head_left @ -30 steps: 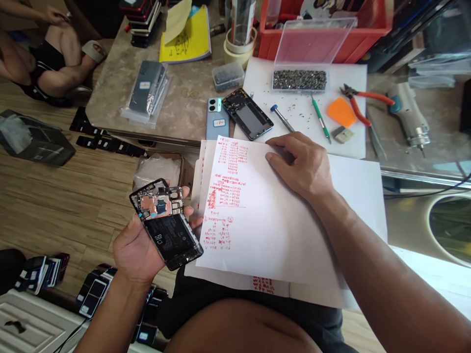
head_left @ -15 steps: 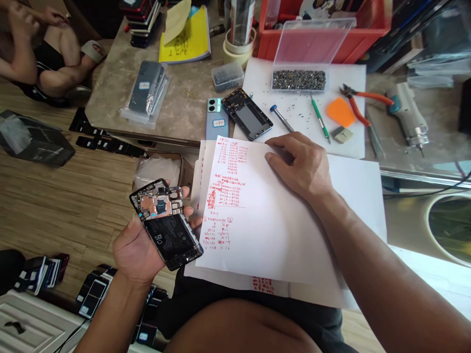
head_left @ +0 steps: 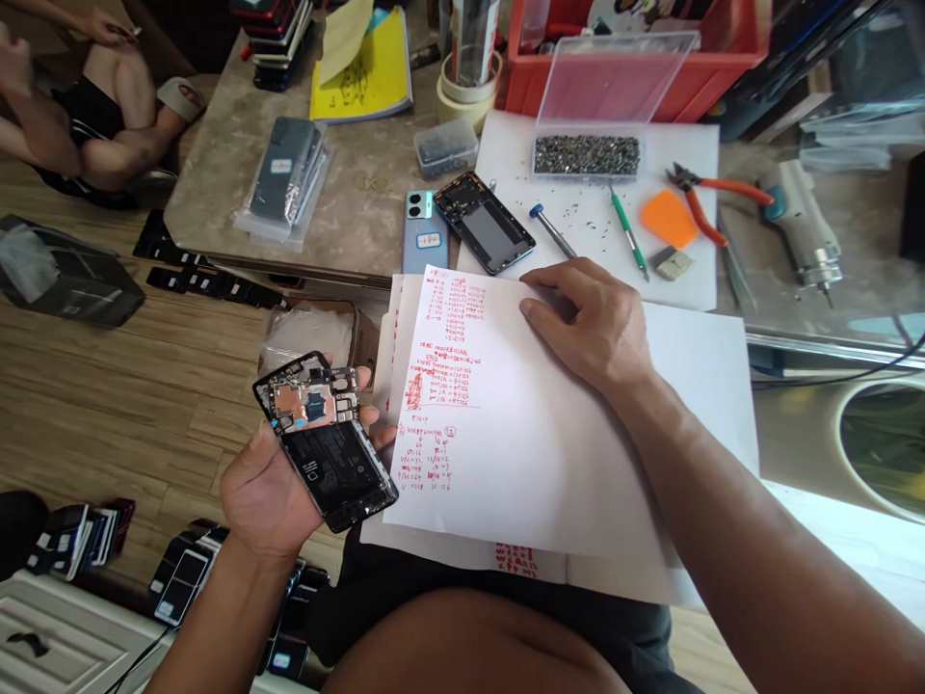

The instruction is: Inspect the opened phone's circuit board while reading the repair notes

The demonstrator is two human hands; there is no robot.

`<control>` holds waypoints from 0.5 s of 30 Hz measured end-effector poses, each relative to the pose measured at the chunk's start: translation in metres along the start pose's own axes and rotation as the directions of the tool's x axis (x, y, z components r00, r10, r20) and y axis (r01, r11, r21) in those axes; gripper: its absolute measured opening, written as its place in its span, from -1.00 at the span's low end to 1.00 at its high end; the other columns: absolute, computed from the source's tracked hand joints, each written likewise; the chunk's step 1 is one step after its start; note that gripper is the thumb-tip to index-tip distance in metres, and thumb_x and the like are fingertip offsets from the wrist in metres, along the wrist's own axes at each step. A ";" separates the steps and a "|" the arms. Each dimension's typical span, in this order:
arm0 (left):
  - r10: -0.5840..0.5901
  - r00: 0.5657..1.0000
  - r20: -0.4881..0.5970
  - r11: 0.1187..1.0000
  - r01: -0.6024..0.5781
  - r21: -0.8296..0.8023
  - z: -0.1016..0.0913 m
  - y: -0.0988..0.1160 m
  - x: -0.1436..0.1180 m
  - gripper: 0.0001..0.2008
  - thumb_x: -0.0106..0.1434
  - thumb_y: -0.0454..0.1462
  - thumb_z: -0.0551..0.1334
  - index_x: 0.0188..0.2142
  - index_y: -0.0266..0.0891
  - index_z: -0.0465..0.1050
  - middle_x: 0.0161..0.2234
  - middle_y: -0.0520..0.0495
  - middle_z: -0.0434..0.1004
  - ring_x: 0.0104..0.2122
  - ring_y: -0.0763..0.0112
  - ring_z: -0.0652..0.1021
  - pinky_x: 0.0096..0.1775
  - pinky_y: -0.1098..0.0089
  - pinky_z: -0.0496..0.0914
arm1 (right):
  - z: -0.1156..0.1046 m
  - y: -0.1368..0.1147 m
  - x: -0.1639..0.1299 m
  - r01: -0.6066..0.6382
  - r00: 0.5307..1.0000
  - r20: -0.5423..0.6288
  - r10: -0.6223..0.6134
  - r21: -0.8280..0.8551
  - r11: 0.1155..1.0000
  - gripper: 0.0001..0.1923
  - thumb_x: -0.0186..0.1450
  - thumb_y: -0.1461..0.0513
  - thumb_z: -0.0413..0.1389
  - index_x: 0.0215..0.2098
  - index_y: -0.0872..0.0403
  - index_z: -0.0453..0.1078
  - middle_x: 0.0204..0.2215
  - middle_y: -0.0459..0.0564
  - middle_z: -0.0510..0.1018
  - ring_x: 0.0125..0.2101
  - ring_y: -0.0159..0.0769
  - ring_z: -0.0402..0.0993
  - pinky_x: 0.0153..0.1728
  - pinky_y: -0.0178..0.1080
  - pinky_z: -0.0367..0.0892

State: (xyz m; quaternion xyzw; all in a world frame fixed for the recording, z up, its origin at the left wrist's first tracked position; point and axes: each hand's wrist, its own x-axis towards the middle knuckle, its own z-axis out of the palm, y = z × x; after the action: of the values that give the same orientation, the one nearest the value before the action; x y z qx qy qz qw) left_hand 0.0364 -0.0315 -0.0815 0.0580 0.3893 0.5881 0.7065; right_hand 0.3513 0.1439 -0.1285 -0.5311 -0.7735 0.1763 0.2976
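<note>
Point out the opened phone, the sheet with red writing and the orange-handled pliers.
opened phone [head_left: 329, 451]: head view, on its black battery, held in the left hand.
sheet with red writing [head_left: 535, 453]: head view, on a blank middle part of the top sheet.
orange-handled pliers [head_left: 712, 198]: head view, between its two orange handles' near ends.

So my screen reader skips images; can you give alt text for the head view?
Left hand holds an opened phone, back cover off; right hand rests flat on paper with red writing. Tools and screws lie on the table beyond.
</note>
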 end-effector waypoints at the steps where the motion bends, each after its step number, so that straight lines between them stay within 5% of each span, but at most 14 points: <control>1: 0.000 1.000 0.005 1.000 0.000 0.000 0.000 0.000 0.000 -0.22 0.29 -0.12 0.53 0.46 0.16 0.39 0.40 -0.21 0.52 0.07 -0.08 0.74 0.21 -0.22 0.58 | 0.000 0.000 0.000 -0.001 1.000 -0.001 0.001 -0.001 1.000 -0.73 0.37 0.11 0.18 -0.03 -0.13 0.66 -0.08 0.06 0.74 -0.14 0.09 0.69 -0.08 0.18 0.60; 15: 0.023 0.999 0.032 1.000 -0.022 -0.012 0.004 -0.001 0.002 -0.32 0.26 -0.16 0.56 0.36 0.02 0.53 0.29 -0.24 0.64 0.04 -0.07 0.76 0.17 -0.20 0.61 | 0.002 0.003 -0.001 0.020 1.000 -0.019 -0.020 0.015 1.000 -0.74 0.37 0.14 0.22 -0.02 -0.07 0.66 -0.09 0.07 0.74 -0.16 0.05 0.70 -0.10 0.11 0.59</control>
State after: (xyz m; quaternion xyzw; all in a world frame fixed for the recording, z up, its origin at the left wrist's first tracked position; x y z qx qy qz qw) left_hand 0.0394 -0.0286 -0.0797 0.0678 0.3737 0.5972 0.7065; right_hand 0.3527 0.1446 -0.1318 -0.5228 -0.7744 0.1743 0.3108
